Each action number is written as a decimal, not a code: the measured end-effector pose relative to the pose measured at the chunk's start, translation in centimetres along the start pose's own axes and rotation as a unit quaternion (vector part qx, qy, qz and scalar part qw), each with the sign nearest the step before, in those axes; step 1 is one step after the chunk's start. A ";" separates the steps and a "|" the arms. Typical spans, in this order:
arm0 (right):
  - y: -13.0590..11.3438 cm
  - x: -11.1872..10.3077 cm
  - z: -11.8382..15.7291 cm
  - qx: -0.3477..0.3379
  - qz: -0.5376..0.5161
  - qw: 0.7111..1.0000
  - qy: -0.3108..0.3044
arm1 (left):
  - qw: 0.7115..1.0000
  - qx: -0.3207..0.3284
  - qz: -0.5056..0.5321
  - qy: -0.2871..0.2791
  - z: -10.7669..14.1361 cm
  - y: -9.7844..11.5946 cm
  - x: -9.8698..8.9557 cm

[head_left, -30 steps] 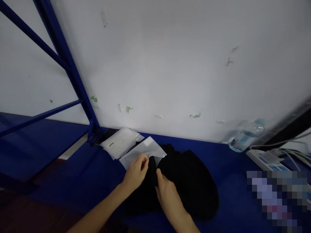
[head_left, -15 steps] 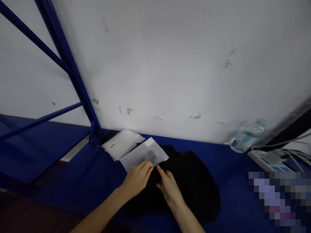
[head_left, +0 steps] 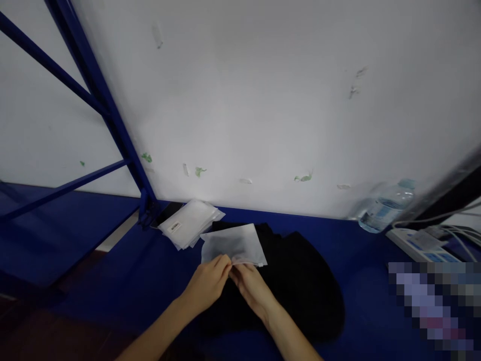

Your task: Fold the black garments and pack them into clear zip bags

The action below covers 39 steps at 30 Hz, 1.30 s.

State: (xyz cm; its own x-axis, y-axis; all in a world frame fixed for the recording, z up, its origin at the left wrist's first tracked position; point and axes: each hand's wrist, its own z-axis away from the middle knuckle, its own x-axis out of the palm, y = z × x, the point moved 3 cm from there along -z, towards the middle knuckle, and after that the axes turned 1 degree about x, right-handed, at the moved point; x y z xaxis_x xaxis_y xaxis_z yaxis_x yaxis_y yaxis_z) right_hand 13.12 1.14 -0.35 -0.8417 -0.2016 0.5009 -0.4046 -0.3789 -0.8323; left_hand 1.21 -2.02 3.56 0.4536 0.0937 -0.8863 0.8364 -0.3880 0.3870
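Observation:
A frosted plastic zip bag [head_left: 238, 240] is held above a heap of black cloth [head_left: 300, 286]. My left hand [head_left: 210, 281] pinches the bag's near edge, fingers closed. Close beside it, my right hand [head_left: 253, 286] grips the same edge, its fingertips partly hidden behind the plastic. A small slider shows at the bag's right corner. Behind and to the left lies a stack of similar frosted bags [head_left: 191, 220], the top one bearing a barcode label [head_left: 174, 227].
The blue table [head_left: 150, 281] meets a white wall [head_left: 244, 100] marked with tape scraps. A blue metal frame [head_left: 124, 135] rises at the left. To the right are a clear water bottle [head_left: 387, 208], a power strip [head_left: 421, 245] with cables, and a blurred-out patch.
The bag has come away from the stack, shifting right and turning so its near edge faces me. My right hand has moved left, close to my left hand, onto that edge.

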 end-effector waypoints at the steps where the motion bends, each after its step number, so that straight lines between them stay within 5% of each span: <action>1: -0.3 -0.4 0.6 0.011 0.027 0.999 -0.023 | 1.000 -0.004 -0.001 -0.007 0.2 -0.3 0.3; 4: -2.3 -2.8 2.1 0.019 0.201 0.979 -0.044 | 0.999 -0.001 -0.013 -0.033 0.6 -0.7 0.8; 8: -6.6 -7.4 2.5 -0.132 0.333 0.927 0.112 | 0.997 0.025 -0.061 -0.045 -0.2 0.7 0.9; 10: -7.6 -8.7 2.1 -0.191 0.366 0.900 0.142 | 0.992 0.064 -0.103 -0.043 -1.3 2.3 1.4; 14: -6.7 -9.5 1.2 -0.202 0.434 0.874 0.085 | 0.974 0.136 -0.172 -0.057 -4.1 5.3 3.7; 18: -6.0 -9.6 1.1 -0.204 0.463 0.860 0.062 | 0.969 0.155 -0.180 -0.067 -5.8 6.0 5.7; 24: -6.1 -8.4 2.1 -0.237 0.539 0.808 0.002 | 0.970 0.159 -0.175 -0.060 -5.7 5.7 5.0; 28: -6.3 -7.7 3.1 -0.264 0.572 0.776 0.032 | 0.970 0.160 -0.174 -0.051 -4.2 5.2 3.3; 39: -6.1 -8.7 3.9 -0.229 0.576 0.782 0.059 | 0.961 0.134 -0.242 -0.017 5.7 -2.1 -0.9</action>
State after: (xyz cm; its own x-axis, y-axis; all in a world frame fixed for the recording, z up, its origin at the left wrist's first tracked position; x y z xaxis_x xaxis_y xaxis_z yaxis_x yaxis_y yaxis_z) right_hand 24.32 1.70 1.30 -0.7581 -0.0762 -0.6476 0.5841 0.3623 -0.7264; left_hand -2.77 -6.54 2.10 0.0180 0.2938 -0.9557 0.8356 -0.5293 -0.1470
